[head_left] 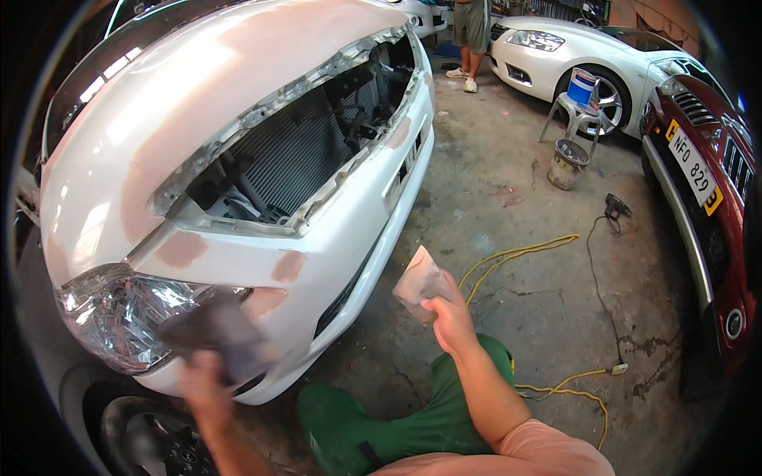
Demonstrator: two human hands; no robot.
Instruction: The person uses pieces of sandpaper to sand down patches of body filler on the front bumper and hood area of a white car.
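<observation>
My left hand (202, 381) is blurred and presses a dark grey sanding pad (213, 327) against the white front bumper (341, 246) just below the headlight (119, 313). My right hand (451, 317) is raised away from the car and holds a worn, folded sheet of sandpaper (419, 282). The white car has no grille, so the radiator (294, 155) shows. Pinkish filler patches (287, 266) mark the bumper and bonnet.
My green-trousered knee (397, 420) rests on the stained concrete floor. A yellow cable (516, 255) and a black cord (599, 285) run across it. A bucket (567, 163) and a plastic chair (575, 111) stand behind. A red car (706, 206), another white car (571, 47) and a standing person (472, 36) are nearby.
</observation>
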